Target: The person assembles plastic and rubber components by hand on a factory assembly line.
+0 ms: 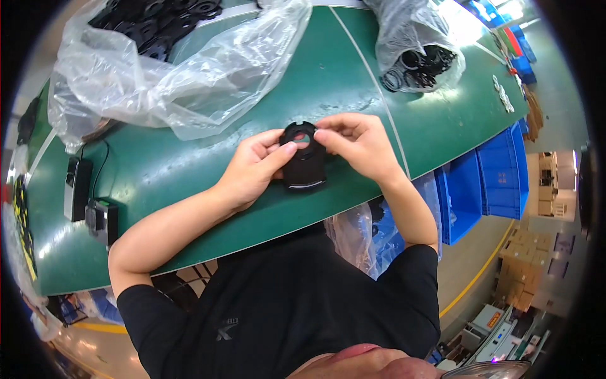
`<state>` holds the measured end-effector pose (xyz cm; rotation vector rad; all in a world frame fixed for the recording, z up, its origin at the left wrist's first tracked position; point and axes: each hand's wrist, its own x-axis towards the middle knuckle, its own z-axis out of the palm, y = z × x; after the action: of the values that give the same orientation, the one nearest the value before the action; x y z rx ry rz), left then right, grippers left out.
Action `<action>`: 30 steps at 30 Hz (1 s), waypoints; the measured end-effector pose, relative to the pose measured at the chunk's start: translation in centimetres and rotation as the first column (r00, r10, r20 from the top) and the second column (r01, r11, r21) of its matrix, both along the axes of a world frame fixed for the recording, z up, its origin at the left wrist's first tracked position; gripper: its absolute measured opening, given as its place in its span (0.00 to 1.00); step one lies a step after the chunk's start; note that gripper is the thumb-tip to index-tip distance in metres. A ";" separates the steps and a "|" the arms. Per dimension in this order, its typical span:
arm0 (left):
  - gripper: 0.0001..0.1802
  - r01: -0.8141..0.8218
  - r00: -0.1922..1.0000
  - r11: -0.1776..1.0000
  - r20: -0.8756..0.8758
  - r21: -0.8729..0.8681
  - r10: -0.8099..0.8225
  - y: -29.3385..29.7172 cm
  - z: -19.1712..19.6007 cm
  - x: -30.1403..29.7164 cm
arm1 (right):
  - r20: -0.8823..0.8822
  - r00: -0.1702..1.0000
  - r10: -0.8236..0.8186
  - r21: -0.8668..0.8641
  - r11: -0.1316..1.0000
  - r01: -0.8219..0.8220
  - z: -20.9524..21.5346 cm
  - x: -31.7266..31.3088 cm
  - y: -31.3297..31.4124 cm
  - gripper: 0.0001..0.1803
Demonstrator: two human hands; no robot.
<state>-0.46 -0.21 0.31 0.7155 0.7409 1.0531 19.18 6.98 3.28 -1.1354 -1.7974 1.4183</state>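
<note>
A flat black plastic part (pixel 304 169) with a round hole near its far end is held over the green table. My left hand (pixel 255 165) grips it from the left, thumb on top beside the hole and fingers underneath. At the upper right of the same part, my right hand (pixel 358 142) pinches the rim with thumb and forefinger. Whether a separate small ring lies under those fingertips cannot be made out. Through the hole some reddish and pale colour shows.
A clear plastic bag (pixel 208 82) with many black ring-like parts (pixel 158 25) lies at the far left. Another bag (pixel 410 31) spills black rings at the far right. Two black devices (pixel 77 189) with a cable stand at left. Blue bins (pixel 461 196) sit beyond the table's right edge.
</note>
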 end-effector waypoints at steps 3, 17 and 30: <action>0.16 -0.023 0.998 1.000 -0.064 -0.008 0.023 0.1 0.2 0.1 | 0.023 0.976 -0.214 0.383 0.904 0.189 0.5 2.9 3.3 0.09; 0.16 -0.032 0.994 0.999 -0.100 -0.013 0.031 0.2 0.2 0.3 | 0.258 0.807 -0.532 0.814 0.569 0.115 -1.6 9.7 10.3 0.05; 0.17 -0.028 0.998 0.999 -0.060 -0.020 0.027 0.2 0.2 0.4 | -0.053 0.826 -0.561 0.326 0.772 0.545 -0.6 11.2 10.5 0.12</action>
<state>-0.05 0.04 0.46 0.7234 0.8141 1.0515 30.34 17.46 2.68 -1.3723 -1.4706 0.7155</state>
